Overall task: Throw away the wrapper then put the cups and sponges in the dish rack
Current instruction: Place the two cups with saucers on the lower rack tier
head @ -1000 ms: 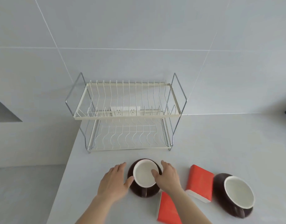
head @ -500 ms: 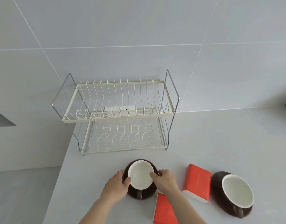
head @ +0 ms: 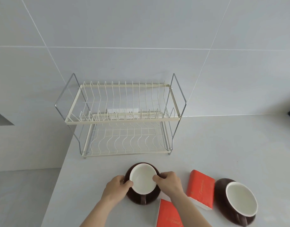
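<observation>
Holding: left hand and right hand fingers grip the near brown cup
Far: empty dish rack on tabletop

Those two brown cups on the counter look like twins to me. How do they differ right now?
The left cup is gripped at its rim by the left hand and the right hand; the right cup is untouched. The left cup sits just in front of the dish rack, the right cup farther right, beside an orange sponge. Both are brown outside, white inside, handles toward the camera.
</observation>
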